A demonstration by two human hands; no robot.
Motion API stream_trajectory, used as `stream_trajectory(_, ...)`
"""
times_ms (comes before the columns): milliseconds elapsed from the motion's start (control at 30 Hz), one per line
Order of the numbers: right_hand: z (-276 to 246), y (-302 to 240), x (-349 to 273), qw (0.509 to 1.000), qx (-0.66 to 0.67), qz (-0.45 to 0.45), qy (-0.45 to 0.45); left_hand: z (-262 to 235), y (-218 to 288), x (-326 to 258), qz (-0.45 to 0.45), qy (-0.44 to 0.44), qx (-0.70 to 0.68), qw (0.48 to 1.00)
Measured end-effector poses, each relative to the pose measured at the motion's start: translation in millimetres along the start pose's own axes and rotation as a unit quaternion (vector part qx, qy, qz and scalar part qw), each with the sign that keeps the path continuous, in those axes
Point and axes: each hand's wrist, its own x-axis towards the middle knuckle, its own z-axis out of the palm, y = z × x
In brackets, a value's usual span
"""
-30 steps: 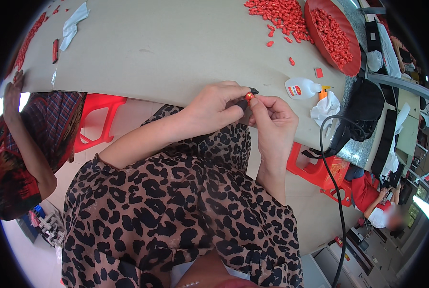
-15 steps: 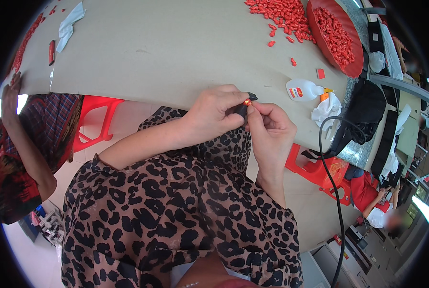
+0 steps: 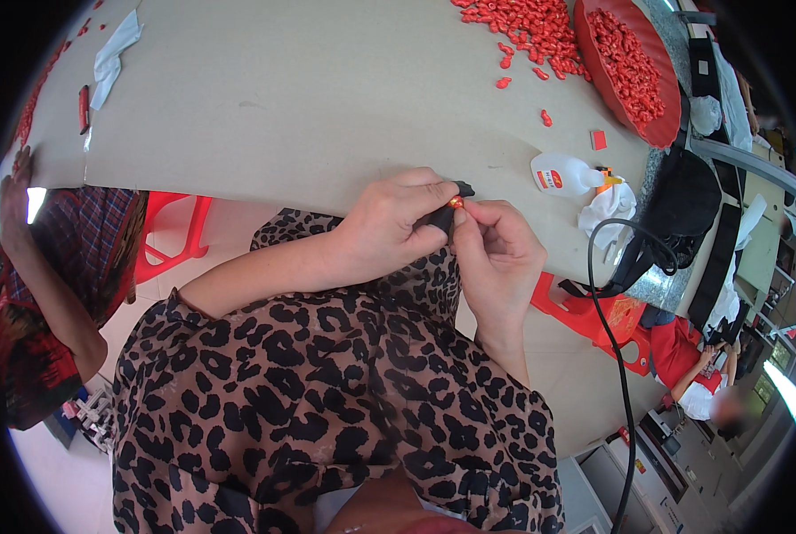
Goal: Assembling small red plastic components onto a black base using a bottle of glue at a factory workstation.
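In front of my body, near the table's edge, both hands meet at a small shiny red-and-gold piece [image 3: 456, 203]. My left hand [image 3: 398, 214] is closed around it, with black material showing at the thumb and finger ends; whether that is finger covers or a held cloth, I cannot tell. From the other side, my right hand [image 3: 502, 246] pinches at the same piece with thumb and forefinger, its other fingers curled. Much of the piece is hidden by the fingertips.
A red bowl [image 3: 672, 116] of small red pieces stands far right beside a loose heap [image 3: 527, 31] of them. Nearer lie a white bottle [image 3: 562, 173], a crumpled white cloth [image 3: 607, 206] and a black bag [image 3: 678, 200]. A black cable [image 3: 618, 347] hangs at right. Another person's arm [image 3: 46, 276] reaches in at left.
The view has shifted slightly. My hands stay together at the small piece, with the right fingers a little lower and the piece turned slightly. The other person's hand has moved a little.
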Motion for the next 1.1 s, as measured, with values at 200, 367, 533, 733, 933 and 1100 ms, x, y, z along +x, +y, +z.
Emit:
stream_trajectory(200,-7,-5,8,0.960,-0.192,-0.205,0.000,-10,6,3,-0.174,-0.042,-0.356,0.917)
stream_trajectory(367,-9,-3,2,0.933,-0.243,-0.267,0.012,-14,8,6,-0.195,-0.073,-0.408,0.889)
stream_trajectory(533,-6,8,2,0.989,-0.043,-0.138,0.013,-15,11,9,-0.230,-0.074,-0.398,0.885)
stream_trajectory(733,-5,1,1,0.997,0.055,-0.057,-0.001,-14,12,9,-0.242,-0.066,-0.386,0.888)
stream_trajectory(933,-6,2,1,0.998,0.066,-0.022,-0.003,-11,9,8,-0.211,-0.062,-0.329,0.918)
stream_trajectory(1100,-8,1,1,0.997,0.074,-0.008,-0.012,-8,5,4,-0.173,-0.043,-0.306,0.935)
